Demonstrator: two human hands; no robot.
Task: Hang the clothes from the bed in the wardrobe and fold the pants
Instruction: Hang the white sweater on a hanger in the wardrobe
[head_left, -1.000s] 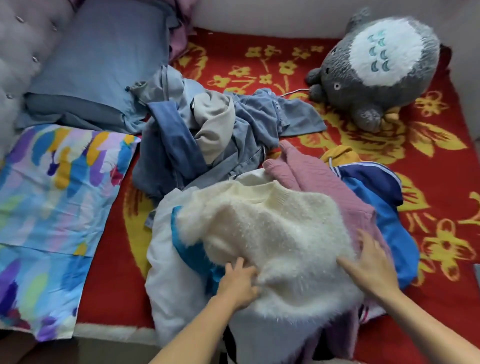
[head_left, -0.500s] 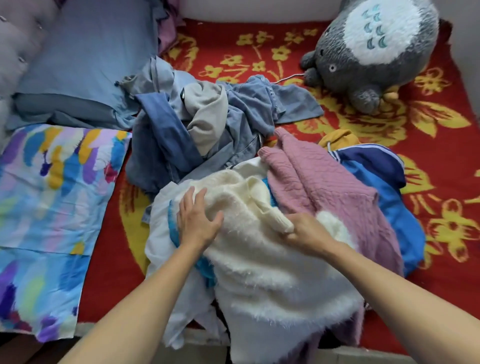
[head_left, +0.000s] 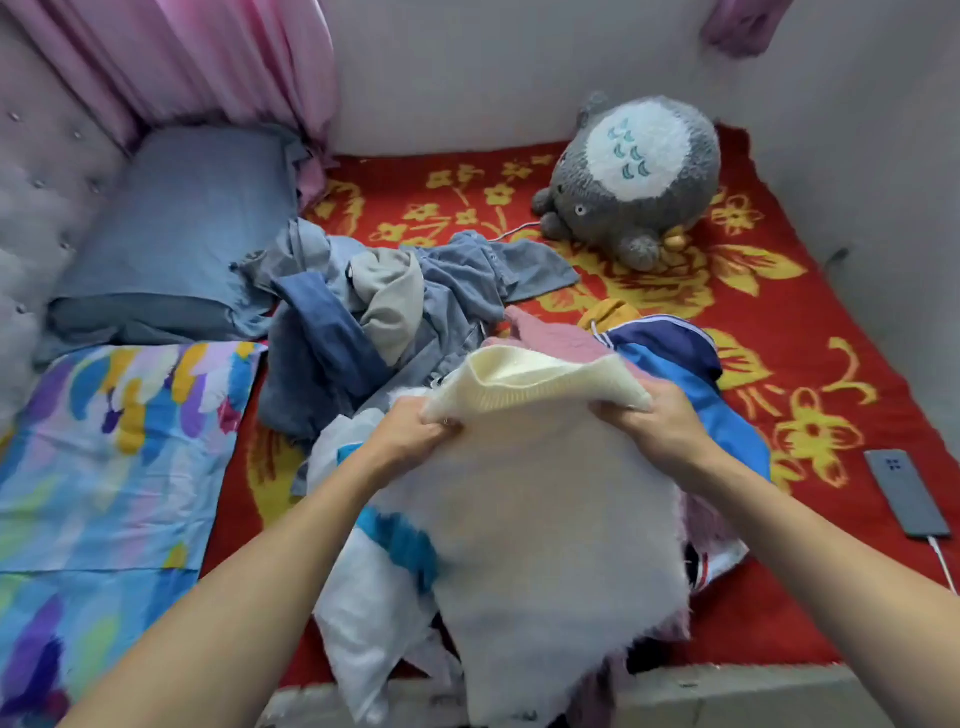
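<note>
Both hands are curled onto the ribbed edge of a cream sweater (head_left: 545, 519): the left hand (head_left: 410, 434) grips one end, the right hand (head_left: 660, 426) pinches the other, holding the opening stretched between them. The sweater hangs down over the heap of clothes on the bed (head_left: 779, 364), covering a white garment (head_left: 363, 623) and lying in front of a pink knit (head_left: 550, 338) and a blue jacket (head_left: 691, 374). Denim clothes (head_left: 415, 312) lie behind, near a pillow (head_left: 182, 223). A plush toy (head_left: 634, 171) sits far back; a phone (head_left: 906, 491) lies right.
</note>
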